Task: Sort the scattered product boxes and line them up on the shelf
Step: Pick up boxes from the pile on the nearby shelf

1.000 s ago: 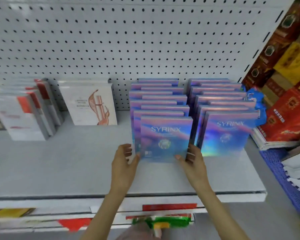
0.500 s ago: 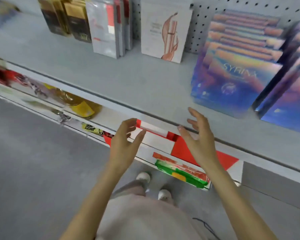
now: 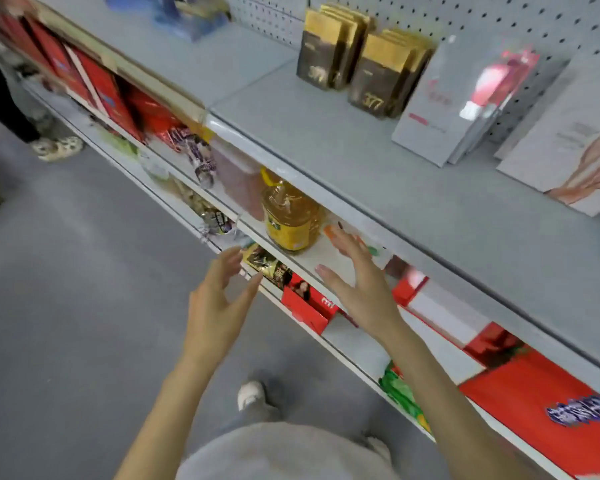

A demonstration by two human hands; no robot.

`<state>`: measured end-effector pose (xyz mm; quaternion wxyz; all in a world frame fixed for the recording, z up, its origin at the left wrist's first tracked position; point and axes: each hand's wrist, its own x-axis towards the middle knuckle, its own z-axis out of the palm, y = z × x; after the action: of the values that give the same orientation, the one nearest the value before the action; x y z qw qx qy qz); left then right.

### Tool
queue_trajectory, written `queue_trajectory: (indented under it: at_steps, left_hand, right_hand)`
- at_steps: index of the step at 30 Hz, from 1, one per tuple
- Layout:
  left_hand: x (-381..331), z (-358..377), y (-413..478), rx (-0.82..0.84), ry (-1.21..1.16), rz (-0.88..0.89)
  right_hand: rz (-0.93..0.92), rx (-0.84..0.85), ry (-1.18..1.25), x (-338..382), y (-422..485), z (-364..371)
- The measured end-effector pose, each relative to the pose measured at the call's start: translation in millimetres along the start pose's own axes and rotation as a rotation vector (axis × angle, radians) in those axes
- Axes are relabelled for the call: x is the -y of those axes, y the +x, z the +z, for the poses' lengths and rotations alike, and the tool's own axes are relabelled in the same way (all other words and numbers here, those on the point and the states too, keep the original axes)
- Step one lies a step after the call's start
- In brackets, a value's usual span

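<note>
Grey metal shelf (image 3: 378, 161) runs slantwise across the view, and the product boxes stand toward its back against the white pegboard (image 3: 499, 15). Two short rows of black-and-gold boxes (image 3: 326, 53) marked 377 sit side by side, upright and facing front, each row packed one box behind another. Just to their right stands a white box with a red picture (image 3: 465, 98), with at least one more like it behind, and further right a white box with a tan drawing (image 3: 568, 161) reaches the edge of the view. Both hands are below and in front of that shelf's front lip, well apart from every one of these boxes, which lie up and to the right of them. The left hand (image 3: 215, 306) is released, its fingers loosely spread and a little bent, thumb apart, grasping nothing. The right hand (image 3: 361, 282) is likewise released, fingers stretched forward and holding nothing; its fingertips point in over the lower shelf (image 3: 357, 337), near a yellow oil bottle (image 3: 290, 216) that stands there, though whether they touch anything cannot be told through the blur. A red carton (image 3: 305, 306) lies on the lower shelf between the two hands. Below the arms are the grey floor (image 3: 66, 306) and the person's pale shoe (image 3: 252, 393).
</note>
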<state>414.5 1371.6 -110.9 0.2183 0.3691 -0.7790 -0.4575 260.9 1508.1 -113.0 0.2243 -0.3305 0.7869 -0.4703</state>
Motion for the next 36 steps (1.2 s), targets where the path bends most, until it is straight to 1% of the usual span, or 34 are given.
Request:
queue_trajectory:
  at_steps: [4, 8, 12, 16, 19, 24, 28, 33, 36]
  left_hand:
    - [32, -94, 62, -0.129, -0.027, -0.063]
    - [40, -149, 123, -0.140, -0.056, -0.050]
    - [55, -175, 183, -0.134, -0.093, -0.045]
    - [81, -185, 241, -0.080, -0.081, -0.060]
    - [100, -198, 303, -0.053, -0.051, -0.055]
    - [109, -238, 443, -0.114, -0.035, -0.030]
    - [106, -270, 533, -0.134, -0.051, -0.010]
    - [124, -291, 626, -0.107, -0.075, -0.042]
    - [131, -293, 687, -0.062, -0.093, -0.022]
  right_hand:
    - [-0.020, 0.070, 0.006, 57, 66, 74]
    - [-0.048, 0.071, -0.014, 104, 131, 116]
    - [-0.044, 0.076, 0.017, 130, 194, 144]
    - [-0.039, 0.094, 0.046, 137, 260, 175]
    - [-0.051, 0.100, 0.066, 146, 329, 201]
    - [-0.064, 0.020, 0.141, 178, 472, 236]
    - [-0.054, -0.060, 0.184, 213, 567, 251]
    - [0.040, -0.117, 0.262, 224, 657, 268]
    - [0.178, -0.196, 0.352, 223, 701, 277]
